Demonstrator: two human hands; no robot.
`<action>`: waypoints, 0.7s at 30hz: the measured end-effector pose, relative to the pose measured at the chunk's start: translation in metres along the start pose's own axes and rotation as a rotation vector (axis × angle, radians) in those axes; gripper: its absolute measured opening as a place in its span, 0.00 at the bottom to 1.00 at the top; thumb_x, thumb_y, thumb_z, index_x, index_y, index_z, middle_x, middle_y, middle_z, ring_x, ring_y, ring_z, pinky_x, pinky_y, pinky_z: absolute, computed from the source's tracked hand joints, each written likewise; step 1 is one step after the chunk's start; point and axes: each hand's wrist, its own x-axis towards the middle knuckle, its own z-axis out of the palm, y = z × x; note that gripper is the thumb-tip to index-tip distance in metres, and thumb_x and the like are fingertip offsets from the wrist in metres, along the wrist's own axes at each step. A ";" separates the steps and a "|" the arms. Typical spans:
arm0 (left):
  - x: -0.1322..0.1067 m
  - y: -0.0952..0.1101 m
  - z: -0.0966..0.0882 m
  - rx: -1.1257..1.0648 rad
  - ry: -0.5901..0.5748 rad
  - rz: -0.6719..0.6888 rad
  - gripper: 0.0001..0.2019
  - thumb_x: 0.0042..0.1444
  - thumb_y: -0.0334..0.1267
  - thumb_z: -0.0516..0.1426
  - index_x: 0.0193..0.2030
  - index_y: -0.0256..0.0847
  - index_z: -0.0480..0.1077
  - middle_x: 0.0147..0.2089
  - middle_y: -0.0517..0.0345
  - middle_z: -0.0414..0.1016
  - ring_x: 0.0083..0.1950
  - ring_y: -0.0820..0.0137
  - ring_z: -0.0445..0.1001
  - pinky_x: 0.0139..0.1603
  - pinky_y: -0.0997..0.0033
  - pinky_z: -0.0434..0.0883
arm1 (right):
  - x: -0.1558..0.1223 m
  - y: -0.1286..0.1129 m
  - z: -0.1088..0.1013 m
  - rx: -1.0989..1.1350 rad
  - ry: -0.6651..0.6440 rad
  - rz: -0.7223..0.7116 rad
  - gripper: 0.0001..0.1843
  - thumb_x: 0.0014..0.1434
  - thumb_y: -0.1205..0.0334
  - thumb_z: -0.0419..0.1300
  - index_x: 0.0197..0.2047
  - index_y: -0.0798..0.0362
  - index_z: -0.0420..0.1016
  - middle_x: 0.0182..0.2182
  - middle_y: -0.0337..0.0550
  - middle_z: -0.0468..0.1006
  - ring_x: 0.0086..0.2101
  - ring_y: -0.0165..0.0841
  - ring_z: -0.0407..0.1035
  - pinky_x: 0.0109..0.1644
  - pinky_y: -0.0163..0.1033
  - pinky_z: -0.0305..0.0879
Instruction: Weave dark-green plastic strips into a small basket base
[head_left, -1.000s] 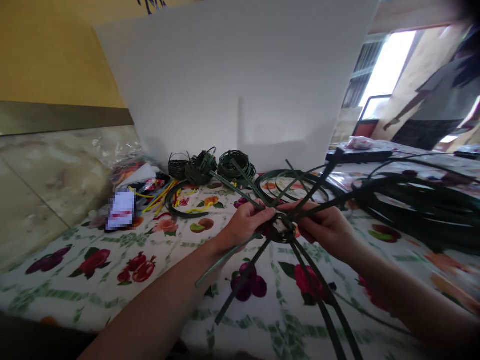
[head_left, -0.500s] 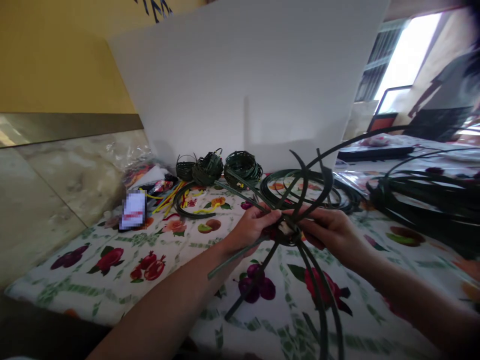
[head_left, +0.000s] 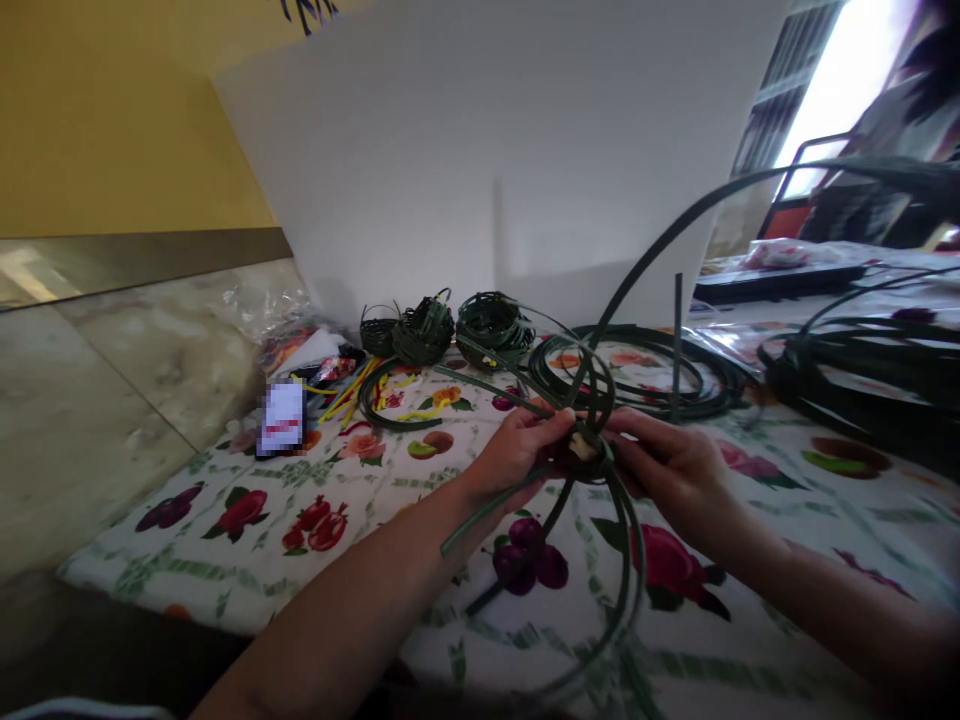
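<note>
**A:** What's happening closest in?

**B:** The left grip [head_left: 521, 450] is pinching one side of the woven hub [head_left: 581, 450] between thumb and fingers, and the right grip [head_left: 667, 465] is pressing on its other side with curled fingers. Neither is open; they are sharing the hold on it.

**A:** Where's the piece sitting?

**B:** It's being held up above the fruit-print cloth [head_left: 187, 570] on the counter, between the hands. A long strip [head_left: 660, 240] is arcing up and to the right, a looping strip [head_left: 626, 600] is curving down toward the person, and an upright strip [head_left: 678, 340] is standing off to the right.

**A:** Which step does that look like?

**B:** I'd judge it's an early round of weaving, with strips being bent around the hub and snugged in. The next move seems to call for drawing the loose strips tight while the hub stays pinched.

**A:** And farther out?

**B:** A dark coil [head_left: 630, 375] is lying just behind the work, a bundle of strips [head_left: 847, 380] is sitting to the right, and three small woven baskets [head_left: 424, 332] are standing against a white board [head_left: 480, 160].
</note>
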 end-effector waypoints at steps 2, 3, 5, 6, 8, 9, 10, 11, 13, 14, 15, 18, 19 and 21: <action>0.001 -0.002 -0.001 -0.028 -0.018 -0.002 0.24 0.42 0.51 0.77 0.35 0.37 0.73 0.30 0.60 0.75 0.29 0.72 0.73 0.31 0.70 0.74 | -0.003 0.001 0.002 -0.022 0.022 -0.045 0.14 0.64 0.49 0.67 0.44 0.50 0.85 0.25 0.38 0.72 0.20 0.27 0.64 0.21 0.33 0.62; 0.001 -0.003 -0.002 -0.045 -0.030 -0.008 0.25 0.41 0.51 0.77 0.35 0.38 0.73 0.30 0.60 0.75 0.29 0.72 0.73 0.31 0.70 0.74 | -0.005 0.001 0.003 -0.022 0.024 -0.058 0.14 0.64 0.50 0.67 0.46 0.48 0.86 0.27 0.39 0.73 0.21 0.27 0.65 0.22 0.33 0.64; 0.000 -0.005 -0.002 -0.074 -0.046 -0.031 0.25 0.41 0.51 0.77 0.35 0.38 0.73 0.30 0.59 0.75 0.30 0.71 0.74 0.31 0.71 0.73 | -0.007 0.000 0.004 -0.002 0.013 -0.059 0.15 0.65 0.49 0.66 0.49 0.47 0.87 0.29 0.40 0.74 0.21 0.28 0.66 0.23 0.35 0.67; 0.000 -0.005 -0.002 -0.087 -0.041 -0.039 0.24 0.41 0.50 0.77 0.35 0.38 0.73 0.30 0.59 0.75 0.29 0.71 0.74 0.30 0.72 0.73 | -0.008 -0.001 0.005 0.012 0.003 -0.047 0.16 0.65 0.48 0.66 0.50 0.47 0.87 0.29 0.40 0.73 0.21 0.28 0.66 0.23 0.35 0.67; -0.001 -0.004 -0.001 -0.099 -0.017 -0.045 0.22 0.43 0.48 0.77 0.34 0.38 0.73 0.29 0.60 0.74 0.29 0.72 0.73 0.31 0.72 0.72 | -0.009 0.000 0.005 0.033 -0.019 -0.010 0.19 0.65 0.46 0.66 0.53 0.48 0.87 0.29 0.40 0.73 0.20 0.28 0.65 0.21 0.35 0.64; -0.002 -0.003 -0.001 -0.098 -0.010 -0.049 0.21 0.44 0.47 0.76 0.33 0.38 0.73 0.29 0.60 0.74 0.28 0.73 0.72 0.31 0.72 0.72 | -0.009 0.001 0.005 0.035 -0.027 0.005 0.21 0.66 0.46 0.65 0.54 0.48 0.86 0.29 0.40 0.73 0.20 0.28 0.65 0.20 0.35 0.62; -0.002 -0.002 0.000 -0.095 -0.008 -0.054 0.19 0.46 0.46 0.75 0.32 0.38 0.73 0.28 0.60 0.73 0.28 0.73 0.71 0.31 0.72 0.72 | -0.009 0.002 0.004 0.029 -0.032 0.014 0.22 0.66 0.45 0.64 0.56 0.48 0.85 0.29 0.40 0.73 0.20 0.28 0.65 0.19 0.35 0.59; -0.002 0.000 0.000 -0.090 -0.007 -0.063 0.18 0.48 0.45 0.75 0.32 0.37 0.73 0.28 0.60 0.73 0.27 0.73 0.71 0.31 0.72 0.71 | -0.008 0.003 0.002 0.013 -0.041 0.013 0.22 0.67 0.45 0.64 0.57 0.48 0.85 0.29 0.41 0.73 0.20 0.28 0.65 0.19 0.34 0.58; 0.000 0.001 0.000 -0.074 -0.007 -0.097 0.16 0.51 0.44 0.73 0.32 0.37 0.73 0.28 0.59 0.73 0.27 0.73 0.71 0.31 0.71 0.70 | -0.004 0.003 -0.002 -0.042 -0.068 -0.018 0.22 0.68 0.45 0.62 0.57 0.47 0.84 0.28 0.41 0.74 0.21 0.29 0.65 0.20 0.35 0.60; 0.001 0.002 0.000 -0.072 -0.004 -0.109 0.16 0.51 0.44 0.73 0.32 0.37 0.73 0.28 0.59 0.73 0.28 0.73 0.71 0.32 0.71 0.70 | -0.001 0.003 -0.005 -0.079 -0.082 -0.043 0.21 0.68 0.45 0.62 0.55 0.47 0.85 0.28 0.41 0.74 0.21 0.30 0.66 0.21 0.35 0.62; 0.002 0.002 -0.001 -0.073 -0.002 -0.119 0.16 0.51 0.45 0.73 0.33 0.37 0.74 0.29 0.58 0.74 0.28 0.72 0.72 0.32 0.71 0.71 | 0.002 0.002 -0.008 -0.121 -0.098 -0.062 0.20 0.68 0.44 0.62 0.52 0.48 0.85 0.28 0.42 0.75 0.22 0.31 0.66 0.23 0.36 0.64; 0.007 0.000 -0.004 -0.081 -0.002 -0.108 0.16 0.50 0.46 0.73 0.36 0.38 0.76 0.32 0.56 0.76 0.31 0.69 0.74 0.35 0.68 0.73 | 0.012 -0.003 -0.015 -0.240 -0.135 -0.067 0.25 0.64 0.37 0.64 0.43 0.51 0.86 0.30 0.49 0.81 0.26 0.35 0.70 0.28 0.39 0.69; 0.008 -0.001 -0.005 -0.067 0.000 -0.121 0.16 0.50 0.45 0.72 0.37 0.37 0.77 0.31 0.56 0.76 0.31 0.69 0.74 0.34 0.68 0.73 | 0.014 -0.003 -0.017 -0.268 -0.136 -0.059 0.28 0.62 0.34 0.64 0.41 0.53 0.85 0.31 0.51 0.82 0.26 0.36 0.70 0.28 0.40 0.69; 0.011 -0.003 -0.008 -0.027 -0.015 -0.145 0.14 0.52 0.44 0.70 0.40 0.37 0.79 0.33 0.54 0.78 0.32 0.68 0.75 0.36 0.68 0.74 | 0.018 -0.002 -0.020 -0.306 -0.135 -0.042 0.33 0.61 0.30 0.63 0.41 0.54 0.86 0.32 0.53 0.83 0.28 0.38 0.71 0.27 0.40 0.67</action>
